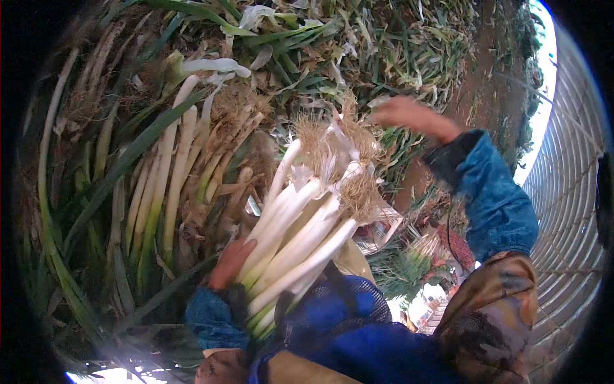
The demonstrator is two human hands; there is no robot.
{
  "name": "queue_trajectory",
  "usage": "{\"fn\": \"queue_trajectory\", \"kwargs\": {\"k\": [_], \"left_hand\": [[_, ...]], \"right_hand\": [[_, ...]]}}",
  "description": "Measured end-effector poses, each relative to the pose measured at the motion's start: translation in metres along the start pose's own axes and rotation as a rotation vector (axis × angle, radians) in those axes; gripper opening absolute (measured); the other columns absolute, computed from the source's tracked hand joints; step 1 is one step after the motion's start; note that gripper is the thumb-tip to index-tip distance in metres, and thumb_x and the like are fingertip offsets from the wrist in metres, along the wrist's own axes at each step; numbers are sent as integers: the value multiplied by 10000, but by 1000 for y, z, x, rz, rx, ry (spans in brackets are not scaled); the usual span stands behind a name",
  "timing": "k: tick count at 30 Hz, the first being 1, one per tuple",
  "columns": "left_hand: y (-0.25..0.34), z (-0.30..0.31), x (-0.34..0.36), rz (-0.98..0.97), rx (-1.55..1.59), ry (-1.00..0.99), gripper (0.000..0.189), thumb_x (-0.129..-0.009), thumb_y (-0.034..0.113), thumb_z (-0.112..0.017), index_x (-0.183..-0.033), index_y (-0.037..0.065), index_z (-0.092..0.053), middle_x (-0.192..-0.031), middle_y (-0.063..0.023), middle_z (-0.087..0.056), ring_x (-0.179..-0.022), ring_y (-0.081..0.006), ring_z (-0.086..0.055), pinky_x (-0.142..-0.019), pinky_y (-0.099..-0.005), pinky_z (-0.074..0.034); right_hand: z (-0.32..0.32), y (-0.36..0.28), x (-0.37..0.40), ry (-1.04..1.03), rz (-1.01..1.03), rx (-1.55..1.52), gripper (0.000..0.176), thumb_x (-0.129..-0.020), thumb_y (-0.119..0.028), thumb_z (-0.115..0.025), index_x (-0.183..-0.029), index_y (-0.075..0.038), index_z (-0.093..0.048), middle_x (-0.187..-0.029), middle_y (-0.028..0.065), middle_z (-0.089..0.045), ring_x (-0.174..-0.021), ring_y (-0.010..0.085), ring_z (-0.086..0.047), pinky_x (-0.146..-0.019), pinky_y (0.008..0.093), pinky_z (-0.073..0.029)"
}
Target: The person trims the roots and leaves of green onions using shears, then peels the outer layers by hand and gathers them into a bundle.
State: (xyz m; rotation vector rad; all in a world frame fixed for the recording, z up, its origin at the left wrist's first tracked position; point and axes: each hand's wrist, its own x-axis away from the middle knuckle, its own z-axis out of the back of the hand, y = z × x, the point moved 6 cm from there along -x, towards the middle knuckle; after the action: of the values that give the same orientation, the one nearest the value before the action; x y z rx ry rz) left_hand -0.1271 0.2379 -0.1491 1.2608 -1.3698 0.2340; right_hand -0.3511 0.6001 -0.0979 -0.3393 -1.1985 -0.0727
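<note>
Several thick white leek stalks (291,233) with roots lie across the person's lap, root ends up and green parts down. My left hand (231,264) wraps round their lower left side, its fingers partly hidden. To the upper right, my right hand (416,118) is raised over leaf scraps, away from the bundle and smeared by motion; whether it holds anything is not clear. Shaggy roots (358,192) and loose papery skin hang at the bundle's upper end.
A big pile of untrimmed leeks (153,185) fills the left side. Leaf scraps (409,38) cover the ground at the top. Brown soil (489,83) and a ribbed curved wall (575,192) are at the right. More green stalks (403,262) lie behind the lap.
</note>
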Motion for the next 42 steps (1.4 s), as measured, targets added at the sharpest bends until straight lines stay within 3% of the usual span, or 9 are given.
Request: {"fn": "queue_trajectory", "kwargs": {"k": [4,10,16,19,22,27,30,34,42], "left_hand": [[-42,-7,-16,78,-75,-21,429,-879,340,-488,-1114,-10,-567,-981,-166,-632,-872,-242,-594,-811,-343,-427],[-34,-5,-10,166,-35,-19,456,-867,379,-493,-1080,-14,-585,-949,-168,-640,-869,-259,-595,-809,-358,-425],[-47,-7,-21,66,-70,-49,503,-868,421,-466,-1069,-24,-585,-959,-189,-634,-888,-269,-593,-818,-363,-419],[-49,-7,-21,35,-85,-13,518,-867,435,-459,-1074,-24,-580,-967,-206,-628,-903,-289,-592,-827,-368,-416],[-62,-9,-27,-44,-151,-17,520,-867,444,-455,-1070,-19,-582,-976,-220,-621,-914,-309,-589,-830,-374,-416],[-63,-8,-27,98,-149,-50,515,-866,446,-451,-1037,-19,-592,-977,-244,-607,-909,-339,-579,-824,-393,-416],[-49,-6,-26,51,-116,-67,515,-863,449,-453,-1011,-23,-599,-955,-253,-604,-892,-353,-577,-817,-403,-416],[-58,-8,-23,-56,-184,19,516,-863,453,-456,-998,-22,-604,-945,-247,-609,-883,-351,-582,-815,-403,-418],[-39,-9,-11,37,-58,29,501,-864,456,-469,-1014,0,-611,-962,-198,-623,-900,-301,-581,-808,-375,-420]], "right_hand": [[-74,-34,-30,27,227,401,351,-814,-382,-522,-830,-53,-641,-752,151,-616,-729,279,-608,-672,403,-481],[76,76,-42,662,-87,881,155,-818,-182,-527,-888,-81,-619,-786,128,-609,-669,294,-606,-616,398,-491],[26,-27,28,329,93,281,497,-768,-427,-627,-1104,-67,-561,-890,153,-621,-797,242,-613,-738,376,-476],[-66,-108,47,5,224,601,431,-723,-383,-652,-1062,-123,-591,-829,104,-622,-791,269,-616,-679,360,-489],[-101,-81,12,39,337,722,308,-718,-358,-646,-933,-138,-634,-778,88,-617,-747,283,-619,-637,382,-492],[70,-22,12,566,-117,810,133,-773,-193,-557,-814,-137,-670,-799,102,-642,-723,266,-626,-639,387,-493],[22,-51,33,660,393,428,172,-815,-210,-528,-891,-147,-669,-892,95,-636,-791,255,-613,-681,383,-478],[-81,-124,24,92,254,335,291,-745,-324,-625,-907,-84,-654,-835,145,-615,-788,312,-599,-648,402,-466],[-110,-142,-6,57,526,689,209,-702,-247,-585,-729,-47,-637,-708,165,-620,-679,325,-623,-582,420,-489]]}}
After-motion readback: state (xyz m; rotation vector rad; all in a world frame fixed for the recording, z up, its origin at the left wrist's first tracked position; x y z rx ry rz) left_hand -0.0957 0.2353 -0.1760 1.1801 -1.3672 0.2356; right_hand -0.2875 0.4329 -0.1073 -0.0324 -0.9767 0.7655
